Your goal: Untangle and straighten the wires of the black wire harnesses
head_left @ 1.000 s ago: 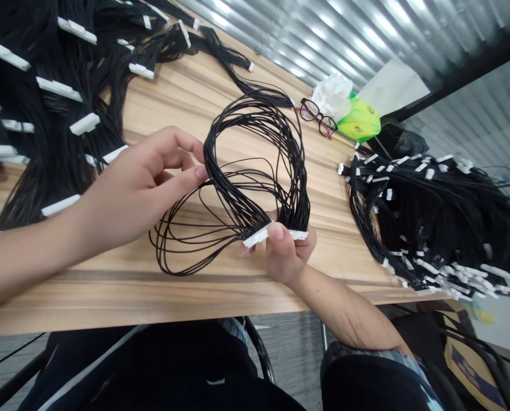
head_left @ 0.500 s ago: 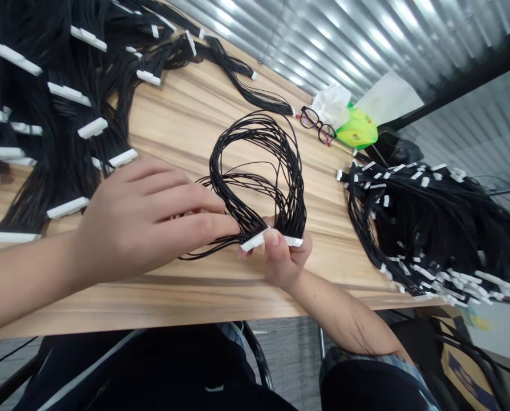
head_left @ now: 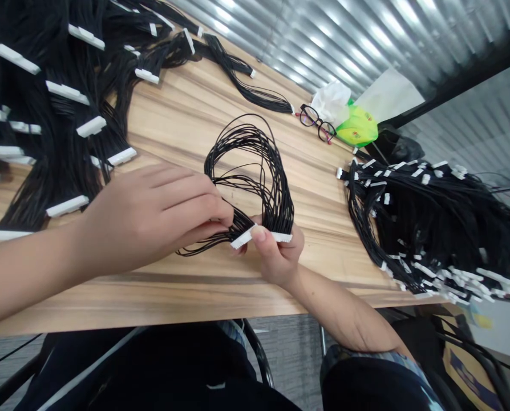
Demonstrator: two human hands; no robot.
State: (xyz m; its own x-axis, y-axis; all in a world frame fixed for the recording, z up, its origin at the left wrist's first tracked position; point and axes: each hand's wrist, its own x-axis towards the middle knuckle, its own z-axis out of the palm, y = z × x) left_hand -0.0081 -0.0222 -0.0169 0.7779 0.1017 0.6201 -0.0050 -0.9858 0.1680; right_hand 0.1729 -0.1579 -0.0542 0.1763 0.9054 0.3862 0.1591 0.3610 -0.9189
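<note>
A looped bundle of thin black wires [head_left: 255, 165] lies over the wooden table [head_left: 182, 114], ending in two white connectors [head_left: 261, 235]. My right hand [head_left: 276, 257] pinches both connectors side by side between thumb and fingers. My left hand [head_left: 152, 214] is closed on the wires just left of the connectors, its fingertips pressed against the strands. The loop arches away from both hands toward the table's middle.
A big heap of black harnesses with white connectors [head_left: 45, 103] covers the table's left and far side. Another heap [head_left: 430, 222] fills the right edge. Black glasses [head_left: 317, 123], a white tissue [head_left: 332, 97] and a green packet [head_left: 357, 127] lie at the far edge.
My left hand moved from the loop's left side down to the wires beside the connectors and closed on them. The loop has drawn narrower.
</note>
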